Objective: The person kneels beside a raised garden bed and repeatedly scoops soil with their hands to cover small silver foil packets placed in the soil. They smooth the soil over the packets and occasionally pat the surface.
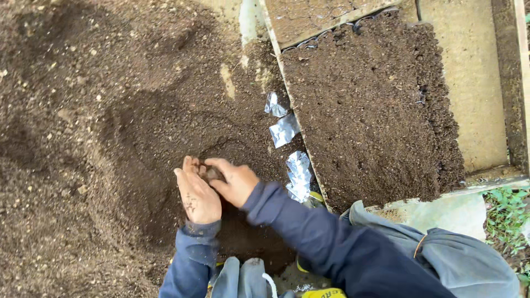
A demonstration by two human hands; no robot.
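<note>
Both hands, left hand (197, 196) and right hand (236, 182), cup a soil clump (211, 173) together, grips pressed around it, over the soil heap (99, 138). Foil scraps (285, 130) lie at two o'clock; beyond them, the soil-filled tray (375, 110).

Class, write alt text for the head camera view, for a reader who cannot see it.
Seen from above, a person's left hand and right hand, both soiled, cup a clump of dark soil over a broad soil heap. To the right lies a soil-filled seedling tray in a wooden frame, with crumpled silver foil packets beside it.
</note>
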